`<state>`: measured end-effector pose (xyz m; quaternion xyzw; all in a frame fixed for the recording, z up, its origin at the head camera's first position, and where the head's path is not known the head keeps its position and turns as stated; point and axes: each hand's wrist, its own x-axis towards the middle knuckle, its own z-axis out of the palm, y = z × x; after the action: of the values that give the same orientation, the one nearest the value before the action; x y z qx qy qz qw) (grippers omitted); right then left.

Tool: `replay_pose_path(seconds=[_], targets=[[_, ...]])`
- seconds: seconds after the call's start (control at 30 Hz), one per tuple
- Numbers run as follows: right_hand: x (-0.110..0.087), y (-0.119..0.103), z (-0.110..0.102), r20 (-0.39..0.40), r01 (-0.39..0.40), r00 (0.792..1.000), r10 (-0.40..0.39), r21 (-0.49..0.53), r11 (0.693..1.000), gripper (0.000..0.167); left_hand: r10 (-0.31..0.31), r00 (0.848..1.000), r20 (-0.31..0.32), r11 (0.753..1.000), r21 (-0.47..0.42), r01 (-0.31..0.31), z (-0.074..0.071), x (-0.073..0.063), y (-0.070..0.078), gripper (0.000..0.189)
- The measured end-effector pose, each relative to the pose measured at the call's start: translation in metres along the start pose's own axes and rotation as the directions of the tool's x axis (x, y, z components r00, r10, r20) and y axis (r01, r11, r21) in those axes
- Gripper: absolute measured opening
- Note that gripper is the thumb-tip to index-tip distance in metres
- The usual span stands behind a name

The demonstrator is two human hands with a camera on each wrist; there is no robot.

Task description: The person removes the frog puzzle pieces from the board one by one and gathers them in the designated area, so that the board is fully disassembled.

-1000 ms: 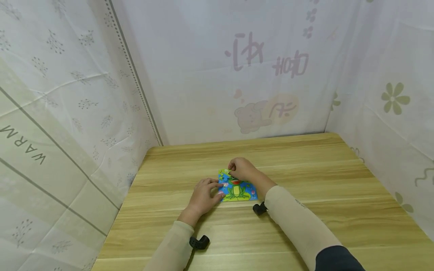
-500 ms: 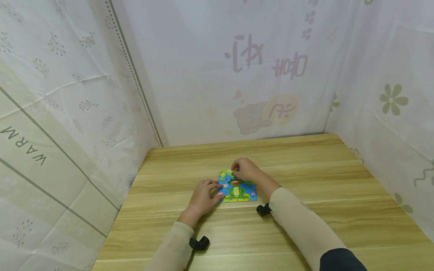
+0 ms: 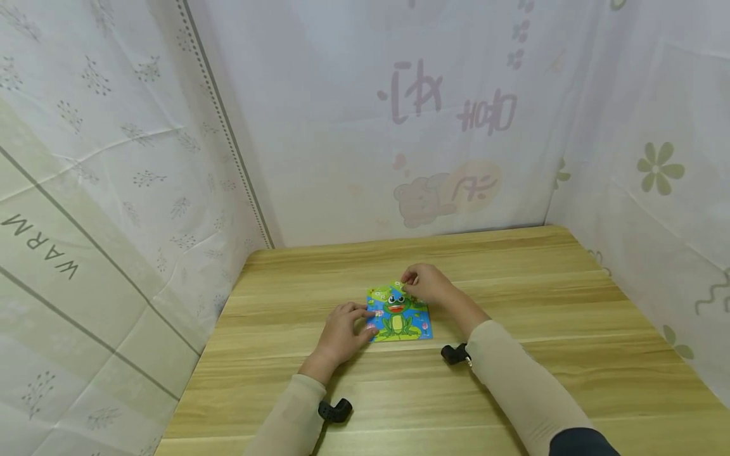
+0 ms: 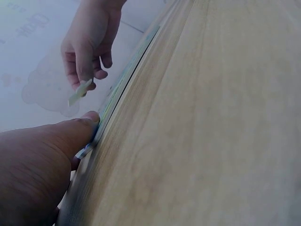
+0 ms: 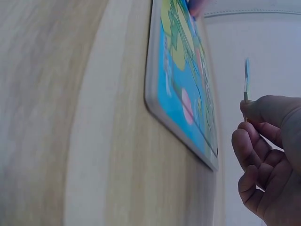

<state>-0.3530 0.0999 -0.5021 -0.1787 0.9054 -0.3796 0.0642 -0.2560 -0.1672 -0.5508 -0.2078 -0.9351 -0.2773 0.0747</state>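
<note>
A frog jigsaw puzzle (image 3: pixel 419 323) in a thin flat board lies on the table. My left hand (image 3: pixel 342 334) rests at its left edge, with the thumb and fingertips spread on the board. In the left wrist view the left thumb (image 4: pixel 77 132) presses down on the board's edge. My right hand (image 3: pixel 428 285) is over the board's top right corner. Between its thumb and index finger it pinches a small puzzle piece (image 5: pixel 247 77), seen nearly edge-on and raised off the board in the right wrist view.
The wooden table (image 3: pixel 513 278) reaches back to a printed white curtain (image 3: pixel 319 158). Patterned cloth also hangs on the left and right. A black wrist-camera mount (image 3: pixel 335 410) sits on the left sleeve, another mount (image 3: pixel 454 354) on the right one.
My right hand has moved to the right across the top of the puzzle with the piece pinched in it, uncovering the frog's eyes. The left hand has stayed in place.
</note>
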Motion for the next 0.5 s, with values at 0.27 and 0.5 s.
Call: replay_pose_path(seconds=[0.27,0.5], targets=[[-0.006,0.013,-0.01,-0.019,0.005,1.0,-0.005,-0.005,1.0,0.008,-0.003,1.0,-0.006,1.0,0.002,0.003,0.001,0.0,0.0,0.038],[-0.012,0.018,-0.018,-0.023,-0.034,0.999,0.034,0.017,0.999,0.009,0.001,1.0,-0.008,1.0,0.0,-0.001,0.001,0.0,0.0,0.038]])
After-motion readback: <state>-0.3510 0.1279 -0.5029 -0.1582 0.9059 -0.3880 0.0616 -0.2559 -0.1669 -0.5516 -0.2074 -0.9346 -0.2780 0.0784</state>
